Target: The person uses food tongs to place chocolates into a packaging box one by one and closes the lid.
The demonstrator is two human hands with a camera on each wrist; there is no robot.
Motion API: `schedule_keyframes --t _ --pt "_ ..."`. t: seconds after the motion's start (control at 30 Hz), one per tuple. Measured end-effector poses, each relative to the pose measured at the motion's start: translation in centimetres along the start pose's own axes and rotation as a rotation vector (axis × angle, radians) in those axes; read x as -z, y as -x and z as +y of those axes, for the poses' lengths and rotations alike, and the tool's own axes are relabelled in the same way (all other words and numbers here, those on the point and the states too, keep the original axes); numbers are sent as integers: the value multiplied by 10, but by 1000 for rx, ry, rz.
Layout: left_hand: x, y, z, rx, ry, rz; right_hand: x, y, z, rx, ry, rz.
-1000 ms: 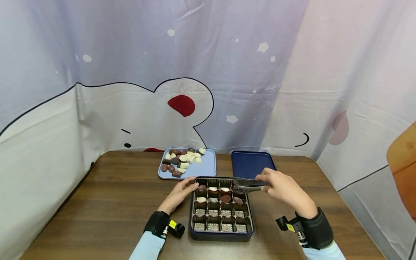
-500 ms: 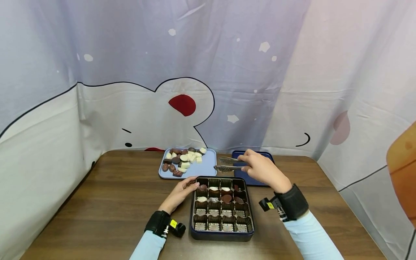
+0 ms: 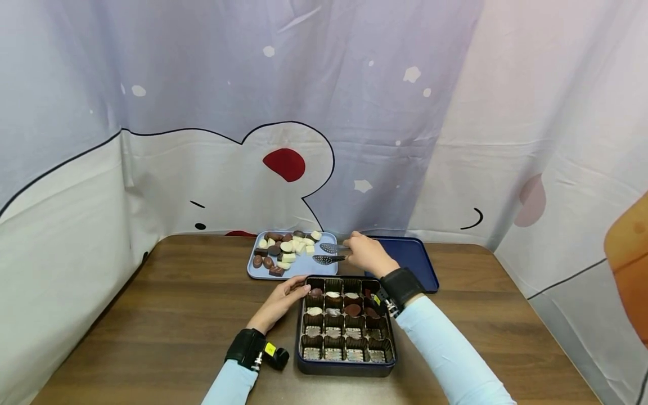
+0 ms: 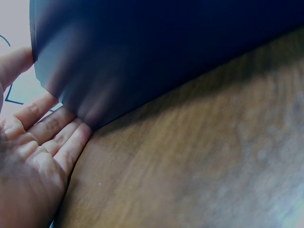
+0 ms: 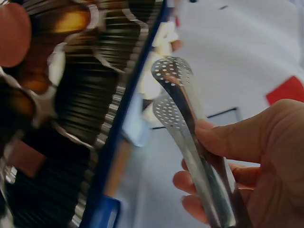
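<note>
Tongs point(image 5: 204, 178) gape empty beyond the chocolate box point(image 3: 346, 368), pinched in the curled right hand point(image 3: 368, 253) (lightly, probably so they stay parted). The left hand point(image 3: 278, 304) touches the box's left side with nearly straight fingers, likely steadying it; chocolates point(image 3: 286, 246) lie behind it on a tray point(image 3: 304, 270).

The person wore a plain light-blue left sleeve point(image 3: 229, 387) and a matching right sleeve point(image 3: 450, 354). A wide black left wristband point(image 3: 245, 346) and a similar right wristband point(image 3: 404, 286) each carried a small black camera point(image 3: 279, 360), a bright yellow label point(image 3: 270, 349) and silvery metal fittings point(image 3: 258, 361).
</note>
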State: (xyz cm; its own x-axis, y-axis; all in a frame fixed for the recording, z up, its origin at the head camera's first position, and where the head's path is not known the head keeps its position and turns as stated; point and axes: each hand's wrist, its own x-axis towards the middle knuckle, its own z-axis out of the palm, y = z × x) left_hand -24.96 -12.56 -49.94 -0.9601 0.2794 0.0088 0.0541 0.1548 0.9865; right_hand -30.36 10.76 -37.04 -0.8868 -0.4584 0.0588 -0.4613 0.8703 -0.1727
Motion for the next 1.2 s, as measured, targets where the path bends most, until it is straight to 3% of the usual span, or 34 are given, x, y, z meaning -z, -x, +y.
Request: schedule_keyframes --t 0.2,0.6,0.93,1.2 --pt "-1 2 1 44 -6 19 -20 -18 -2 -30 24 7" --pt "2 -1 0 29 -11 -4 -44 -36 -14 -71 15 -10" --pt "1 1 1 42 4 -7 -54 -34 -14 -76 23 37" --pt "1 0 -1 43 2 -3 -49 -29 -10 -66 -30 58"
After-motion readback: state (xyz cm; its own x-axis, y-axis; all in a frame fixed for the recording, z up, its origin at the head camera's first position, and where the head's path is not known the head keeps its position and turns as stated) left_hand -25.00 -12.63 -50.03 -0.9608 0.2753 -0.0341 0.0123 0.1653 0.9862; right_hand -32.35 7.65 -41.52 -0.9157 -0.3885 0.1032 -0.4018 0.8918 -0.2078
